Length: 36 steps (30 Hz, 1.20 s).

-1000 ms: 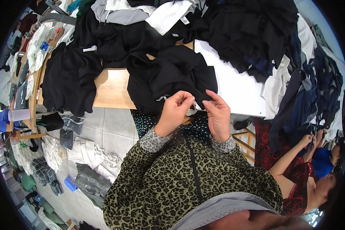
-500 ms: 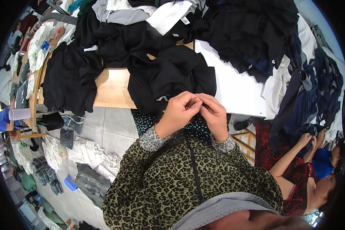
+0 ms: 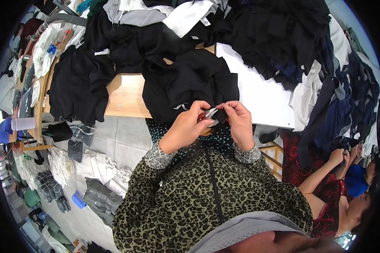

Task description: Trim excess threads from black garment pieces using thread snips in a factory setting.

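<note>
We see both hands raised together just in front of the chest, at the near edge of the wooden table (image 3: 126,95). The left hand (image 3: 185,128) is curled closed, its fingertips pinching a small pale label (image 3: 211,113), with something small and red showing just under it that we cannot make out. The right hand (image 3: 240,122) is also closed, thumb and forefinger pinched on the other end of the same label, so the two hands nearly touch. The label sits right between the fingertips and seems attached to the lower edge of a black garment (image 3: 190,82), which lies spread on the table directly beyond the hands and hangs slightly over the edge toward them. Farther beyond the hands is a heap of dark and grey clothing (image 3: 131,29), and beyond the right hand a white sheet (image 3: 257,95) carries another pile of black clothes (image 3: 283,38). To the left of the left hand, folded clothes (image 3: 97,198) lie on the tiled floor. Well to the right of the right hand, another person (image 3: 337,173) in red and blue works with their own hands.
</note>
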Available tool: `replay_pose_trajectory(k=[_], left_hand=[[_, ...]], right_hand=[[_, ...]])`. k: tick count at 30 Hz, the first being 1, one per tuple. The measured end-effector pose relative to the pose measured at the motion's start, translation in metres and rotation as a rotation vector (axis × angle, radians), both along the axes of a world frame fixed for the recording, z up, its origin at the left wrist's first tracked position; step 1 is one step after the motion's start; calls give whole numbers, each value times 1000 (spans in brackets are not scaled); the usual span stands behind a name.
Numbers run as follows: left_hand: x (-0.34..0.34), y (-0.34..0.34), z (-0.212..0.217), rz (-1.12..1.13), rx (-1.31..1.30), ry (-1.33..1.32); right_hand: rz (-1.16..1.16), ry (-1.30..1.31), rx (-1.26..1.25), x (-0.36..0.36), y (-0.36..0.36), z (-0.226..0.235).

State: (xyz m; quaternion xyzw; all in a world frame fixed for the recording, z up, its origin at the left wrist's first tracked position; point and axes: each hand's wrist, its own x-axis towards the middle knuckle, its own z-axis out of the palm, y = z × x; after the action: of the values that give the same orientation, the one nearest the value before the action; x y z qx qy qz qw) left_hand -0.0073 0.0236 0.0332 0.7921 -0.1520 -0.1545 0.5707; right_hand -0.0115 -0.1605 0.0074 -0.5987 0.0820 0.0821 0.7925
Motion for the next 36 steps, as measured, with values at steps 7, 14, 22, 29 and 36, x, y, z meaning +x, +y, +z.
replay_pose_trajectory(k=[7, 14, 22, 29, 36], left_hand=[[2, -3, -1, -40, -94, 70], [1, -5, -3, -56, -62, 80], [3, 1, -7, 6, -114, 137], [28, -3, -6, 191, -149, 66], [50, -26, -48, -195, 186, 53]], right_hand=[[12, -32, -40, -1, 2, 5], [27, -93, -193, -4, 1, 7], [-109, -275, -202, 0, -1, -1], [189, -816, -818, -7, 8, 13], [511, -815, -895, -30, 10, -18]])
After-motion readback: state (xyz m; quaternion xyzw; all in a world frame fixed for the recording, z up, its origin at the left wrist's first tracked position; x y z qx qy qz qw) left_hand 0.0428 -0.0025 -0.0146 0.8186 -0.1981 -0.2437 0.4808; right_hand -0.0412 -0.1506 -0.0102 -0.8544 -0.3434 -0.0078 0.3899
